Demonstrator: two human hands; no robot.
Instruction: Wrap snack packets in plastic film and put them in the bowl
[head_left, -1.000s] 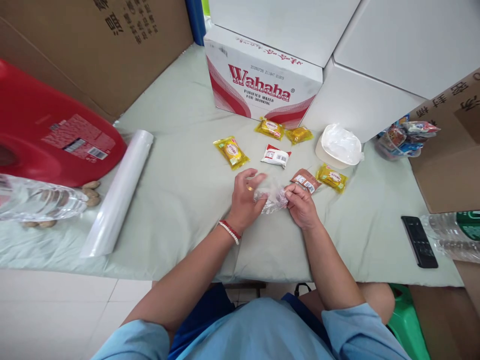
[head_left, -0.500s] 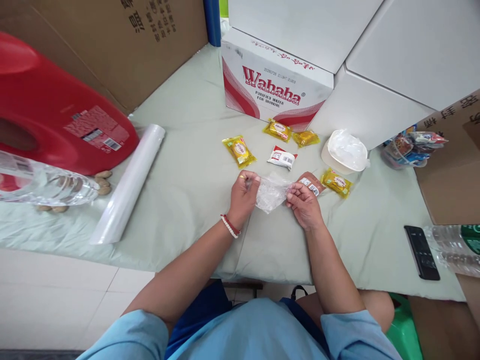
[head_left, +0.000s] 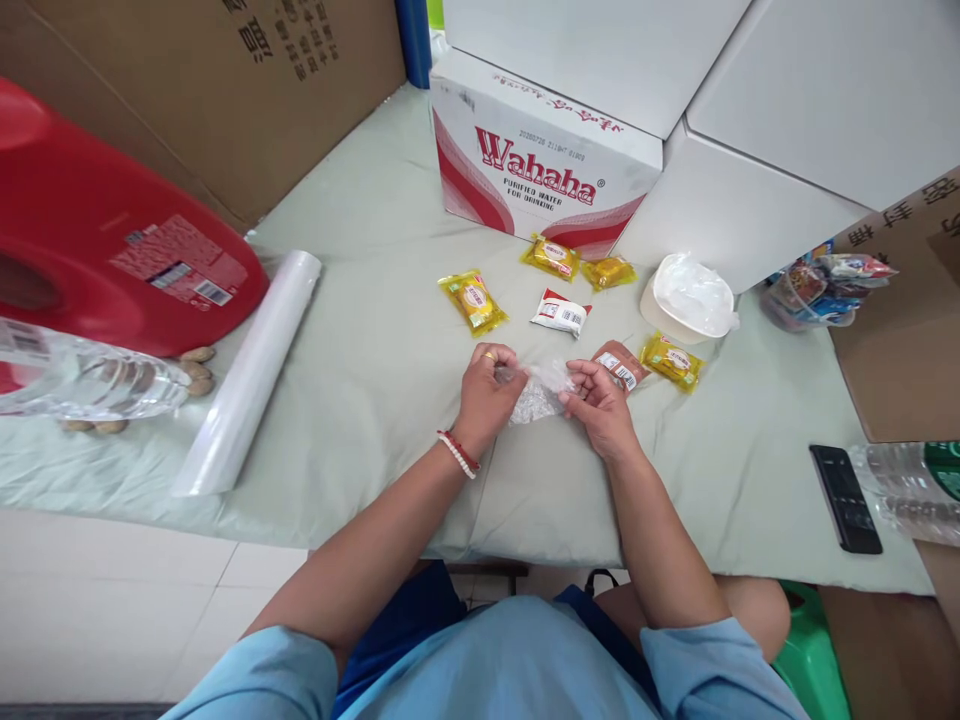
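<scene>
Between my hands is a small clear plastic bag (head_left: 537, 398), crinkled and see-through. My left hand (head_left: 489, 392) pinches its left side, and my right hand (head_left: 598, 402) grips its upper right part. Just beyond my right fingers lies a brown packet (head_left: 621, 362) with a barcode label, a yellow-wrapped snack (head_left: 672, 361) at its right. A white and red packet (head_left: 562, 313) rests farther back. Another yellow-wrapped snack (head_left: 474, 302) is beyond my left hand, and two more yellow packets (head_left: 551, 257) lie by the carton.
A Wahaha water carton (head_left: 547, 160) stands at the back, beside white boxes (head_left: 750, 210). A lined white bowl (head_left: 679, 325) is at right, near a tub of snacks (head_left: 806, 300). At left are a plastic roll (head_left: 251, 370) and red jug (head_left: 135, 230). A black phone (head_left: 845, 500) lies right.
My hands have drawn slightly closer together, and the bag's upper edge is now bunched up between them. The whole view has shifted a little.
</scene>
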